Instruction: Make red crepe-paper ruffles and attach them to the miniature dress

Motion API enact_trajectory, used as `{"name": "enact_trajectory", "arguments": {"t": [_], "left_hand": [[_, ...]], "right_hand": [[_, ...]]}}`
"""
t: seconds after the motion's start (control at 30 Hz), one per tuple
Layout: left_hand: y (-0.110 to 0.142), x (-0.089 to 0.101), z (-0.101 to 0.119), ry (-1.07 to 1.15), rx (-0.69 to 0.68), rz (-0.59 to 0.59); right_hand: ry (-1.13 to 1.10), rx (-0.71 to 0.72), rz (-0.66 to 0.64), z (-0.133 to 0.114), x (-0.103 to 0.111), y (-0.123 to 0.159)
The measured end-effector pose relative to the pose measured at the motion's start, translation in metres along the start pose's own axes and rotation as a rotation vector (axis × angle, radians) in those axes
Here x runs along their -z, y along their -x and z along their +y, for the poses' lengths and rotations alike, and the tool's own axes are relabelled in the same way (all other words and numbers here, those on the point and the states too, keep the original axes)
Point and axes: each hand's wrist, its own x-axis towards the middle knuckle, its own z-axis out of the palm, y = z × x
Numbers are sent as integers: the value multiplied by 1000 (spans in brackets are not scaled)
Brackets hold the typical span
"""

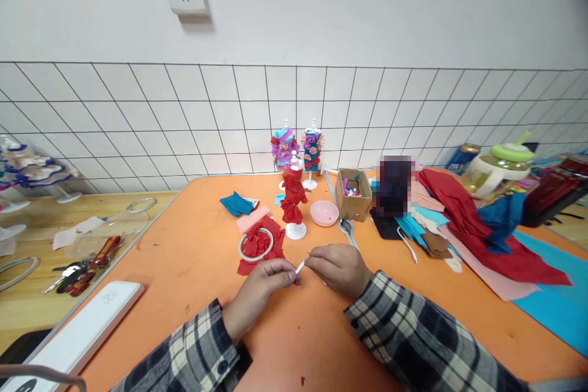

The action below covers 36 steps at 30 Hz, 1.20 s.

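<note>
My left hand (264,288) pinches a small narrow white piece (300,267) between thumb and fingers, above the orange tabletop. Close against its other end, my right hand (339,269) is closed in a pinch; what sits in those fingertips is too small to make out. Just beyond both hands stands a miniature dress form (294,187) wrapped in crumpled red paper or cloth, on a round white base. To its left a pale ring (240,247) lies on crumpled red material (275,248).
Behind are two decorated dress forms (285,150). A pink bowl (324,213), spoon (348,229) and small cardboard box (353,205) stand right of the red form. Coloured sheets (487,245) and a jug (498,171) fill the right; a white power bank (92,331) lies left.
</note>
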Motion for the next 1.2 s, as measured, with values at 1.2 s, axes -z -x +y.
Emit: {"name": "enact_trajectory", "arguments": {"t": [1.2], "left_hand": [[-7,1,-8,-325,-127,108]], "right_hand": [[-375,-381,-131,-11,-5,-10]]}}
